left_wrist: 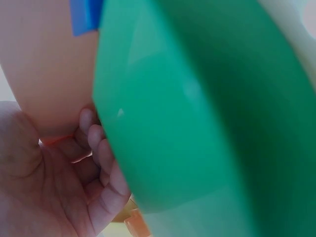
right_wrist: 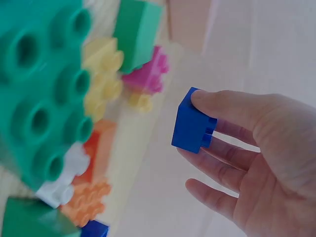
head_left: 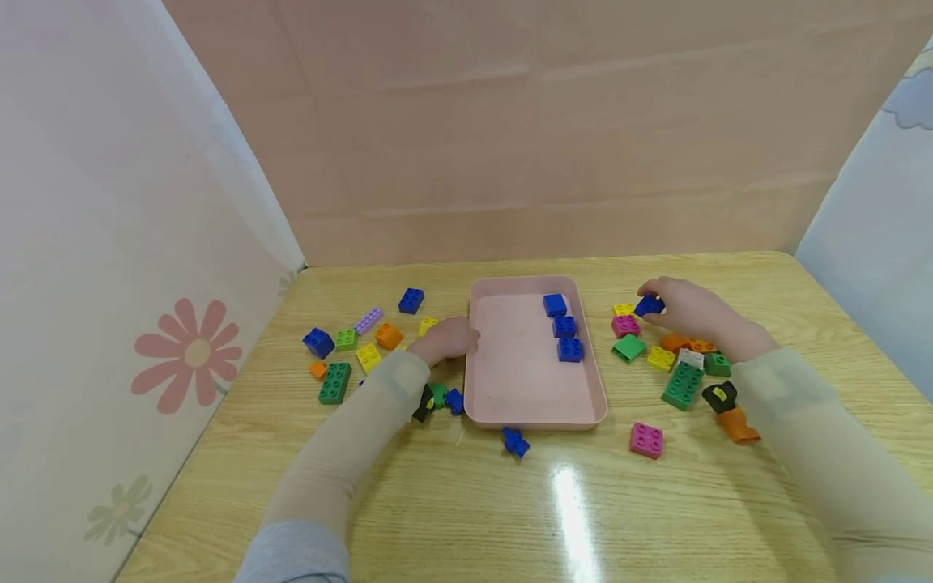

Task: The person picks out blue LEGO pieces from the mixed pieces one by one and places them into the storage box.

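Observation:
My right hand (head_left: 696,314) pinches a blue toy brick (right_wrist: 190,126) between thumb and fingers, to the right of the pink tray (head_left: 513,368). In the right wrist view the brick's studs face the palm. At the tray's left rim, my left hand (head_left: 446,338) grips the edge, with the thumb on one side and curled fingers on the other in the left wrist view. Three blue bricks (head_left: 564,326) stand along the right side inside the tray. A large blurred green piece (left_wrist: 163,123) fills much of the left wrist view and hides part of the fingers.
Left of the tray lie mixed bricks, among them a green brick (head_left: 335,383), an orange brick (head_left: 389,335) and blue bricks (head_left: 411,300). Right of it are a long green brick (head_left: 683,385), pink bricks (head_left: 646,440) and a black-and-orange figure (head_left: 734,417). A blue piece (head_left: 515,442) lies in front.

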`<state>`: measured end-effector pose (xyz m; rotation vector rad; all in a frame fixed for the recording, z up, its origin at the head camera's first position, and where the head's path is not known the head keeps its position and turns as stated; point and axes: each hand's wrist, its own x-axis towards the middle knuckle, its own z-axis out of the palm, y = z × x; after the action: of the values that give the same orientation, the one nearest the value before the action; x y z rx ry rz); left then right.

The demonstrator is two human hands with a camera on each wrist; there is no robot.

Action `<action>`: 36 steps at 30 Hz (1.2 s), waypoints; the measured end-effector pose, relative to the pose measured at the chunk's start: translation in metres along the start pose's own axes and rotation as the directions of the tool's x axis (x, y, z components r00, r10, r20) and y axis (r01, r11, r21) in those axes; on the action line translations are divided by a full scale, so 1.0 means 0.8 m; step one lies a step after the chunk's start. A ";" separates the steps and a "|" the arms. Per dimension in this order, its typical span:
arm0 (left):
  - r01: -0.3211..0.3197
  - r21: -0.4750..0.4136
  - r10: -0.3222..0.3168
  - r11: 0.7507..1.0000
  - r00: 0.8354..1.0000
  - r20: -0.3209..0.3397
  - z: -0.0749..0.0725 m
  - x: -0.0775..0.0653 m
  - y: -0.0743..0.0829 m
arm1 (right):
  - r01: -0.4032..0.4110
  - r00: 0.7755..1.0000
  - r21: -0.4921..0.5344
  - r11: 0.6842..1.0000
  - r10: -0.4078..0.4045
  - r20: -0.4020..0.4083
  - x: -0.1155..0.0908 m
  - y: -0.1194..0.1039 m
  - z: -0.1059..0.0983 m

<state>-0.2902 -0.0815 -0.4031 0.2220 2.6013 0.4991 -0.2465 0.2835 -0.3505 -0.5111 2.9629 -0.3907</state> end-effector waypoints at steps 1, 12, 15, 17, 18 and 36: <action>-0.001 0.000 0.001 1.000 1.000 -0.002 0.000 0.000 0.000 | 0.003 1.000 -0.002 1.000 -0.003 -0.002 0.000 -0.004 -0.002; -0.018 0.006 0.018 1.000 1.000 -0.007 0.001 0.001 -0.002 | 0.035 0.999 -0.036 0.999 -0.036 -0.031 -0.007 -0.055 -0.012; -0.023 0.014 0.023 1.000 1.000 -0.008 0.000 0.001 -0.001 | 0.052 0.998 -0.037 0.998 -0.053 -0.030 -0.010 -0.069 -0.011; -0.023 0.016 0.023 1.000 1.000 -0.007 0.000 0.001 -0.001 | 0.078 0.996 -0.043 0.996 -0.080 -0.035 -0.012 -0.077 -0.008; -0.023 0.015 0.023 1.000 1.000 -0.006 0.000 0.001 -0.001 | 0.096 0.995 -0.051 0.994 -0.098 -0.038 -0.013 -0.081 -0.007; -0.022 0.013 0.023 1.000 1.000 -0.014 0.001 -0.007 0.000 | 0.336 0.940 -0.099 0.936 -0.339 -0.015 -0.013 -0.120 0.043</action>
<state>-0.2850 -0.0830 -0.4013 0.2533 2.6189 0.4933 -0.2015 0.1921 -0.3568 -1.0430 2.9316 -0.2881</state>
